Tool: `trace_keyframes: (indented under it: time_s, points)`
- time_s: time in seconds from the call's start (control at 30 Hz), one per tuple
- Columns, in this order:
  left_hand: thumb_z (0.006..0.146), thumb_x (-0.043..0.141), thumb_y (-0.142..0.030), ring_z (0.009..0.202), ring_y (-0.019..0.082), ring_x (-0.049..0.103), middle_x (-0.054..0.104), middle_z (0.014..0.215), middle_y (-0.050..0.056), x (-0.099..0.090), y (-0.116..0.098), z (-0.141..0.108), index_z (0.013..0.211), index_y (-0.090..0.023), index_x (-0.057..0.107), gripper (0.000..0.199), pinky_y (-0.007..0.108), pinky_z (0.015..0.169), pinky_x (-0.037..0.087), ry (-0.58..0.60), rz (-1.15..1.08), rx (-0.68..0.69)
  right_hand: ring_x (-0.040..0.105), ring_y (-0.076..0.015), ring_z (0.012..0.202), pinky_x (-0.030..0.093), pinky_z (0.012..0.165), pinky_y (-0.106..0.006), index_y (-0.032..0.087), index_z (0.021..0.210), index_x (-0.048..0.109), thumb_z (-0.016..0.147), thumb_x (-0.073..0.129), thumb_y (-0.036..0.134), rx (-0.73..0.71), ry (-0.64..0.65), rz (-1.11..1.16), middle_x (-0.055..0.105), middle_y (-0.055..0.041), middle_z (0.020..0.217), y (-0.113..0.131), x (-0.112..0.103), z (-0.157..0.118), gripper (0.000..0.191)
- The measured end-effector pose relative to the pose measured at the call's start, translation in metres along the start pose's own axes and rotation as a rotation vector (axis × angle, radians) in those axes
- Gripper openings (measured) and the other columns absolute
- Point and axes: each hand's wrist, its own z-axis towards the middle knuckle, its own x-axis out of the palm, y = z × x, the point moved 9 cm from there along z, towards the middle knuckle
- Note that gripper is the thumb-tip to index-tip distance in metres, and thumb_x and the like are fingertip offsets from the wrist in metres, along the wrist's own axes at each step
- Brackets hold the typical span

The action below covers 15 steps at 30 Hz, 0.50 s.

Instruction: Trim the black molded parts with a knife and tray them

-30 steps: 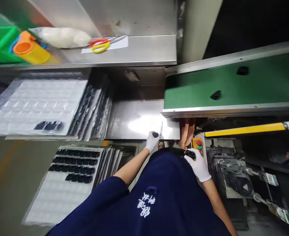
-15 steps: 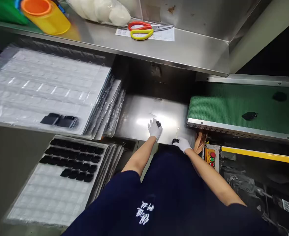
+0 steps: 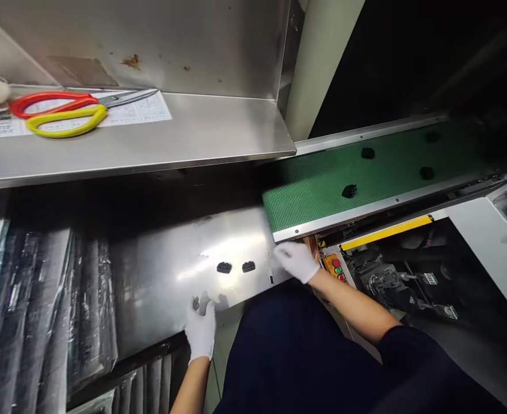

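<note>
Two small black molded parts [image 3: 224, 267] lie side by side on the steel table [image 3: 158, 287]. My left hand [image 3: 201, 328], in a white glove, is at the table's front edge, fingers apart and holding nothing. Over the table's right end, beside the near corner of the conveyor, is my right hand [image 3: 297, 261], also gloved in white. Motion blurs its fingers, and I see nothing in them. Between the parts and my right hand lies a thin pale tool [image 3: 269, 267] with a dark end.
A green conveyor belt [image 3: 300, 204] with several dark parts [image 3: 349, 191] runs off to the right. Below it are a yellow bar [image 3: 387, 233] and a button box [image 3: 334, 265]. Scissors [image 3: 67, 115] rest on the steel shelf above. Plastic-covered trays [image 3: 50, 305] are stacked at left.
My view has swung right. Both hands have let go of the black parts, which now lie on the table. My left hand has drawn back to the edge; my right has moved toward the conveyor.
</note>
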Motion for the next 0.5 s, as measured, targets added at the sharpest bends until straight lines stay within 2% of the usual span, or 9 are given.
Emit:
trace_keyframes:
  time_s: [0.03,0.07,0.13,0.17,0.2,0.27,0.33,0.43,0.5]
  points:
    - [0.088,0.063,-0.039,0.142,0.038,0.054,0.056,0.149,0.02,0.0,-0.006,0.0,0.144,-0.018,0.046,0.062,0.053,0.121,0.042,-0.017,-0.046,0.001,0.066,-0.0157,0.085,0.05,0.085,-0.029,0.018,0.082,0.069,0.1,0.054,0.031,0.009,-0.047,-0.005,0.073,-0.0024,0.087,-0.014,-0.029,0.014,0.026]
    - [0.089,0.062,-0.038,0.139,0.036,0.058,0.058,0.146,0.02,0.001,-0.016,-0.001,0.143,-0.017,0.047,0.061,0.052,0.119,0.045,-0.024,-0.087,0.024,0.066,-0.0173,0.093,0.049,0.09,-0.031,0.017,0.086,0.069,0.103,0.044,0.03,0.047,-0.151,-0.019,0.074,-0.0059,0.094,-0.034,-0.066,0.03,0.033]
    - [0.089,0.061,-0.036,0.13,0.033,0.064,0.063,0.138,0.018,0.007,-0.045,-0.004,0.142,-0.016,0.05,0.058,0.05,0.115,0.05,-0.028,-0.15,0.071,0.066,-0.0202,0.097,0.047,0.089,-0.034,0.013,0.09,0.068,0.101,0.048,0.039,0.283,-0.436,-0.097,0.073,-0.0145,0.105,-0.089,-0.148,0.054,0.034]
    - [0.091,0.06,-0.036,0.127,0.032,0.066,0.065,0.135,0.017,0.012,-0.063,-0.007,0.141,-0.016,0.051,0.055,0.05,0.114,0.05,-0.015,-0.164,0.112,0.065,-0.0221,0.102,0.047,0.09,-0.036,0.01,0.093,0.067,0.096,0.055,0.045,0.434,-0.515,-0.126,0.07,-0.0204,0.114,-0.117,-0.18,0.063,0.037]
    - [0.092,0.059,-0.036,0.124,0.031,0.067,0.068,0.131,0.015,0.017,-0.082,-0.011,0.14,-0.016,0.053,0.052,0.05,0.113,0.05,0.003,-0.175,0.161,0.065,-0.0229,0.105,0.046,0.091,-0.037,0.006,0.097,0.066,0.092,0.06,0.051,0.556,-0.534,-0.132,0.067,-0.0263,0.121,-0.141,-0.201,0.073,0.046]
    - [0.093,0.058,-0.036,0.121,0.028,0.068,0.072,0.124,0.012,0.028,-0.12,-0.024,0.136,-0.018,0.058,0.046,0.048,0.114,0.049,0.047,-0.196,0.269,0.066,-0.0221,0.1,0.046,0.089,-0.039,-0.001,0.096,0.064,0.085,0.065,0.055,0.621,-0.485,-0.096,0.066,-0.033,0.114,-0.168,-0.219,0.097,0.057]
    - [0.093,0.06,-0.037,0.117,0.027,0.069,0.074,0.118,0.01,0.041,-0.152,-0.04,0.132,-0.02,0.061,0.042,0.046,0.114,0.049,0.117,-0.214,0.356,0.067,-0.0177,0.09,0.046,0.085,-0.037,0.001,0.084,0.064,0.085,0.065,0.053,0.609,-0.42,-0.047,0.069,-0.0291,0.101,-0.179,-0.216,0.114,0.053]
    - [0.091,0.064,-0.04,0.114,0.027,0.071,0.075,0.115,0.01,0.064,-0.182,-0.066,0.126,-0.023,0.065,0.039,0.043,0.108,0.052,0.265,-0.289,0.391,0.065,-0.0127,0.08,0.047,0.081,-0.032,0.01,0.074,0.061,0.09,0.063,0.046,0.481,-0.385,0.007,0.071,-0.0179,0.089,-0.169,-0.203,0.123,0.039]
    - [0.089,0.067,-0.043,0.108,0.027,0.072,0.075,0.114,0.01,0.079,-0.195,-0.084,0.121,-0.021,0.067,0.038,0.043,0.103,0.055,0.364,-0.366,0.34,0.064,-0.0119,0.08,0.047,0.081,-0.03,0.007,0.083,0.064,0.092,0.061,0.039,0.309,-0.344,-0.043,0.071,-0.0151,0.09,-0.144,-0.193,0.121,0.033]
